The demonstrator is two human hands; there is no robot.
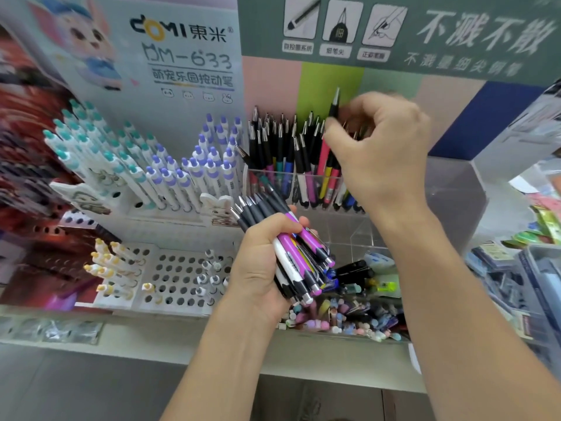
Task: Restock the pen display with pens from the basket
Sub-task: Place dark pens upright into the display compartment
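My left hand (262,262) grips a thick bundle of pens (299,253) with purple, white and dark barrels, their clip ends fanned up and to the left. My right hand (379,150) is raised over the clear acrylic pen display (449,189) and pinches one black pen (334,106) upright, its silver tip above the standing pens (285,153) in the display's rear row. The display's front compartment behind the bundle looks mostly bare. No basket shows in this view.
A white DOMI rack (170,278) at the left carries teal-, purple- and yellow-capped pens and has many vacant holes. Below the display lies a tray of pastel erasers and loose pens (346,317). Packaged goods crowd the right edge (516,278).
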